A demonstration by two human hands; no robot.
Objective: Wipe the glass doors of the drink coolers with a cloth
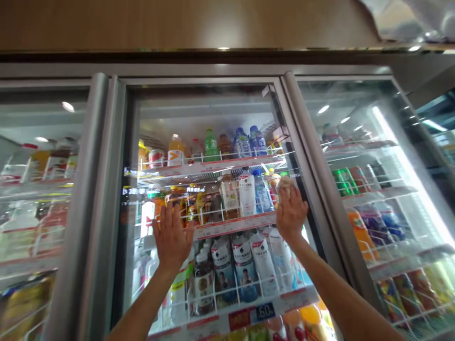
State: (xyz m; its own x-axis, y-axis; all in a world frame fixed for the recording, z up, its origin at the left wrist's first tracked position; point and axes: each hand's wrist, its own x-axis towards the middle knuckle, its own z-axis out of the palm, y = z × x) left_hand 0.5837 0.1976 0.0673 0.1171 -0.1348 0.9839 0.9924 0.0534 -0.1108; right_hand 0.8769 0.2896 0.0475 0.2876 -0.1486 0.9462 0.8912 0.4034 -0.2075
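Observation:
My left hand (172,235) lies flat and open on the glass door (199,118) of the middle drinks fridge, fingers pointing up. My right hand (291,213) presses a crumpled pale cloth (285,186) against the same glass near the door's right edge, fingers bent over it. Behind the glass stand rows of bottles (245,194) on white wire shelves with red price strips (234,225).
A grey metal door frame (88,208) separates the left fridge; another frame (320,189) separates the right fridge, which holds cans (343,182) and bottles. A wooden panel (177,23) runs above. A blue price tag (265,311) sits on a lower shelf.

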